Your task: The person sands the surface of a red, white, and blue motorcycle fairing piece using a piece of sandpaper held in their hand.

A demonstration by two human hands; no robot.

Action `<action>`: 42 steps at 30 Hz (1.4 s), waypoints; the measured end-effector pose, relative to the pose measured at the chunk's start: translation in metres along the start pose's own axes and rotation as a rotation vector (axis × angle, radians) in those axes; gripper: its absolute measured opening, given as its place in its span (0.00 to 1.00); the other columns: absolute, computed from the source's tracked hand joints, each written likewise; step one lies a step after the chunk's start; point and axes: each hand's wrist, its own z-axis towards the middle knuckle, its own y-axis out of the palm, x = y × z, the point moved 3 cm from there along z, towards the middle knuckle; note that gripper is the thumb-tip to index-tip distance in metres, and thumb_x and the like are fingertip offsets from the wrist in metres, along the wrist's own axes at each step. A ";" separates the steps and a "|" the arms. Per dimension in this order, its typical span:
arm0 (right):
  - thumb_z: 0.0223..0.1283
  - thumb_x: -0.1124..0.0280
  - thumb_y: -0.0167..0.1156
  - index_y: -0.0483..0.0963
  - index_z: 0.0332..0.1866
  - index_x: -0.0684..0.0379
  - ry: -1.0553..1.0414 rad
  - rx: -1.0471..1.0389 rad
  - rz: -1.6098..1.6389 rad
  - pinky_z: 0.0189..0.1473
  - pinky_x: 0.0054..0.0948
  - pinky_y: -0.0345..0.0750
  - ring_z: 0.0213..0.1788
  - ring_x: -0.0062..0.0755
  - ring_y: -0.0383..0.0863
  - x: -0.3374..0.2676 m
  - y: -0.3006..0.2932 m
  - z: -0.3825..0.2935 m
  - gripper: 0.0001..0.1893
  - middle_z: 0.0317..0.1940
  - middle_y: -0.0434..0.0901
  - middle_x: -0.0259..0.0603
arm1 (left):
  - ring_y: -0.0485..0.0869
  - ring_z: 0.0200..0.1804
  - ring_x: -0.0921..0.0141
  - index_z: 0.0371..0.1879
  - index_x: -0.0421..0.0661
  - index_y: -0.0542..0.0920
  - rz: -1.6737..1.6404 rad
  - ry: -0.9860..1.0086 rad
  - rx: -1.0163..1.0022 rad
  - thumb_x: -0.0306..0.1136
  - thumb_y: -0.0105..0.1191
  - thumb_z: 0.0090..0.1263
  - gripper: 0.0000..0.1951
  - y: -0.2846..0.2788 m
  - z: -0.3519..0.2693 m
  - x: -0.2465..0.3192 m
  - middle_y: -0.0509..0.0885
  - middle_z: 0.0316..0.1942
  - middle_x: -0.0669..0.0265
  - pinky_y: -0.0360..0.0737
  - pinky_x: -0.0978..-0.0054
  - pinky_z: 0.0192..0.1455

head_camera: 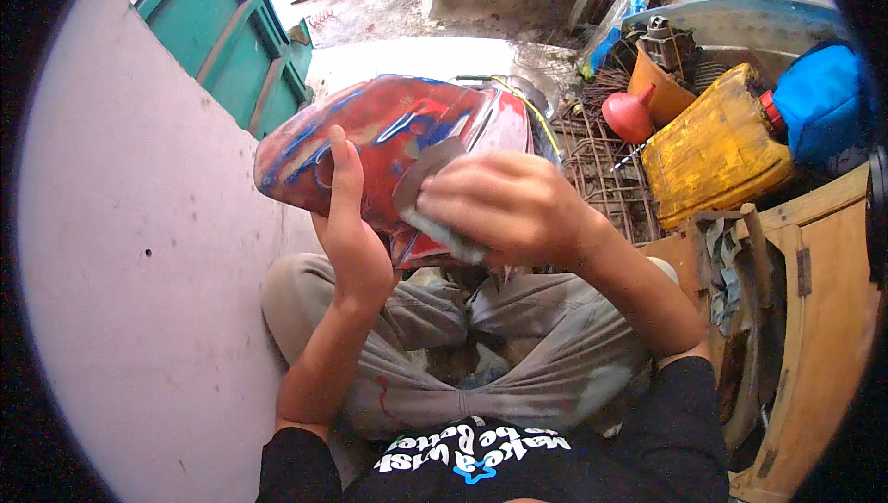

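Note:
A red motorcycle body panel (388, 131), worn through to blue and pale patches, is held up above the person's lap. My left hand (354, 225) grips its lower left edge, thumb upright on the painted face and the fingers hidden behind. Against the panel's right part, my right hand (499, 208) is blurred and presses a dark, thin abrasive sheet (427, 170), which looks like sandpaper. Pale cloth-like or foam-like material (447, 236) shows under the fingers of that hand. A yellow-green cord (531, 111) runs behind the panel's right side.
A pale wall (152, 253) rises close on the left, beside a green metal door (208, 38). To the right are a red funnel (630, 116), a yellow jerrycan (718, 145), a blue container (818, 107), rusty metal grating (603, 163) and a wooden cabinet (832, 281).

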 end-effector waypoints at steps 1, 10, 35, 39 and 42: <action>0.53 0.74 0.74 0.85 0.48 0.58 -0.092 -0.041 -0.007 0.52 0.39 0.87 0.49 0.42 0.90 -0.003 0.001 -0.002 0.15 0.45 0.87 0.42 | 0.84 0.61 0.63 0.70 0.41 0.75 -0.038 -0.007 -0.018 0.47 0.49 0.88 0.24 0.000 0.001 -0.001 0.84 0.62 0.59 0.80 0.61 0.68; 0.56 0.69 0.66 0.83 0.45 0.56 -0.109 0.007 -0.057 0.52 0.37 0.88 0.50 0.38 0.89 0.001 0.007 -0.004 0.11 0.47 0.87 0.39 | 0.87 0.60 0.64 0.71 0.43 0.75 -0.033 -0.014 -0.028 0.50 0.48 0.87 0.25 0.001 0.002 -0.003 0.87 0.59 0.58 0.83 0.62 0.63; 0.55 0.76 0.72 0.86 0.49 0.57 0.175 0.043 -0.137 0.51 0.42 0.88 0.49 0.41 0.91 0.055 -0.015 -0.025 0.15 0.46 0.90 0.42 | 0.87 0.58 0.63 0.70 0.42 0.76 -0.133 -0.052 0.021 0.48 0.49 0.87 0.24 0.014 -0.006 0.003 0.86 0.59 0.59 0.81 0.60 0.66; 0.58 0.69 0.66 0.84 0.48 0.55 -0.038 0.065 -0.028 0.53 0.37 0.89 0.48 0.38 0.90 0.002 0.007 -0.005 0.13 0.48 0.88 0.38 | 0.86 0.60 0.63 0.71 0.42 0.74 -0.073 -0.028 0.007 0.47 0.49 0.87 0.25 -0.001 -0.002 -0.001 0.85 0.63 0.58 0.80 0.60 0.68; 0.58 0.67 0.64 0.85 0.48 0.55 -0.137 0.040 -0.038 0.52 0.36 0.89 0.50 0.37 0.91 -0.010 0.005 -0.006 0.13 0.47 0.88 0.38 | 0.86 0.61 0.63 0.71 0.41 0.74 -0.031 -0.020 0.016 0.47 0.49 0.87 0.25 0.001 -0.004 -0.002 0.85 0.63 0.58 0.80 0.60 0.68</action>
